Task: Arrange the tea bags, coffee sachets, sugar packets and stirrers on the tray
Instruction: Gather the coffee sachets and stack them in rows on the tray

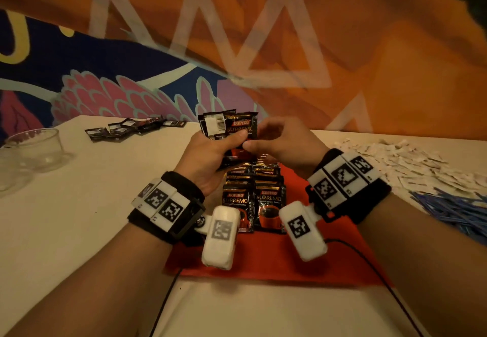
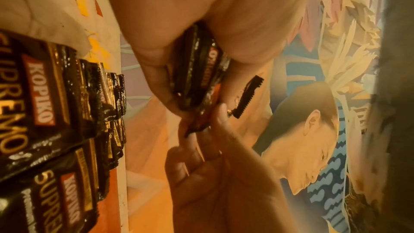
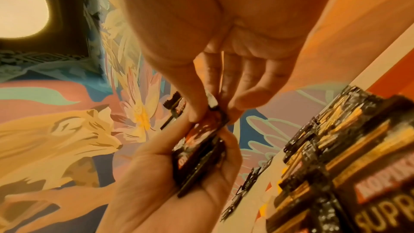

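Observation:
My left hand [image 1: 210, 152] grips a fanned bunch of black Kopiko coffee sachets [image 1: 226, 126] above the red tray [image 1: 276, 257]. My right hand [image 1: 279, 139] pinches the lower edge of the front sachet [image 3: 201, 130] with thumb and fingers. Below the hands, two overlapping rows of coffee sachets [image 1: 253, 194] lie on the tray, also seen in the left wrist view [image 2: 56, 112] and the right wrist view [image 3: 336, 166]. More black sachets [image 1: 131, 127] lie scattered at the table's back left. White sugar packets [image 1: 403, 162] are heaped at the right, with blue stirrers [image 1: 458, 210] in front of them.
Two glass cups [image 1: 37, 147] stand at the table's left edge. A black cable [image 1: 369, 263] runs across the tray's right corner and another [image 1: 166, 299] leaves its front left. A painted mural wall rises behind the beige table [image 1: 79, 218].

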The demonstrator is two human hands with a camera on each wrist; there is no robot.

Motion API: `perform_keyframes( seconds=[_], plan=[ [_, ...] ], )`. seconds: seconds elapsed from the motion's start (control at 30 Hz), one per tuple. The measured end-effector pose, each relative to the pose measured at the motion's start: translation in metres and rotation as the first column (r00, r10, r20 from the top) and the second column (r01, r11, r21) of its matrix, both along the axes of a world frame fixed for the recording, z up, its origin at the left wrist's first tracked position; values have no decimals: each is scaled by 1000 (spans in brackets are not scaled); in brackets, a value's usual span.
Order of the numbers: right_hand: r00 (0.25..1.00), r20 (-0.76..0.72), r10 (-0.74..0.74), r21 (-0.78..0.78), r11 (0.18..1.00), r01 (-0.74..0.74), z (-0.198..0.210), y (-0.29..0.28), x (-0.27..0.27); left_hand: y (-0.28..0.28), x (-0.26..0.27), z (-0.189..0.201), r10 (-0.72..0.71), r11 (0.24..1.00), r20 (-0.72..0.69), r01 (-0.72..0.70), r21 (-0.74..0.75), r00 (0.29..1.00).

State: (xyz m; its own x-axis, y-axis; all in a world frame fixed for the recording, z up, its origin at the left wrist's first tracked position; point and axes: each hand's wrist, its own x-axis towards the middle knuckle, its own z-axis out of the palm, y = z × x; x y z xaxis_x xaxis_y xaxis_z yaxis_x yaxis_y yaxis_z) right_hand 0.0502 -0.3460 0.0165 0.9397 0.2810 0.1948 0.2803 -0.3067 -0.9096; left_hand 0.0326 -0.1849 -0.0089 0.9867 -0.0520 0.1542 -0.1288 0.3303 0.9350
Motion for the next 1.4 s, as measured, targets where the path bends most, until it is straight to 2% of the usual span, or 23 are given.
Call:
perform_keyframes(
  seconds=[0.1, 0.23, 0.3, 0.47, 0.67, 0.83, 1.03, 1.13, 1.2, 1.4],
  plan=[
    [998, 51, -32, 45, 999, 30, -3, 3, 0, 0, -1, 3, 43, 998, 52, -41, -38, 998],
    [984, 177, -14, -92, 995, 31, -4, 3, 3, 5, 4, 6, 106, 993, 109, -98, -71, 988],
    [977, 214, 6, -107, 994, 17, -3, 4, 2, 7, 6, 5, 123, 991, 106, -115, -74, 987],
    [964, 265, 23, -118, 993, 8, 0, 4, -4, 6, 6, 6, 144, 989, 97, -140, -44, 985],
    [931, 362, -53, -185, 974, 128, -5, 3, -2, 6, 6, 6, 137, 988, 129, -144, 48, 982],
    [923, 381, -47, -215, 967, 138, 1, 2, -8, 10, 1, 11, 60, 997, 134, -66, 43, 989],
    [939, 335, -74, -153, 979, 132, 3, -3, -7, 6, -1, 15, 101, 994, 145, -95, -46, 984],
    [950, 294, -107, -86, 987, 138, 2, -9, -6, 7, 0, 14, 130, 991, 157, -130, -13, 979],
    [947, 303, -107, -104, 984, 145, 1, -11, -7, 8, 1, 12, 141, 990, 144, -141, -6, 979],
    [892, 413, -184, -127, 958, 257, -4, -9, -9, 1, 0, 11, 133, 988, 129, -142, 66, 983]
  ],
)
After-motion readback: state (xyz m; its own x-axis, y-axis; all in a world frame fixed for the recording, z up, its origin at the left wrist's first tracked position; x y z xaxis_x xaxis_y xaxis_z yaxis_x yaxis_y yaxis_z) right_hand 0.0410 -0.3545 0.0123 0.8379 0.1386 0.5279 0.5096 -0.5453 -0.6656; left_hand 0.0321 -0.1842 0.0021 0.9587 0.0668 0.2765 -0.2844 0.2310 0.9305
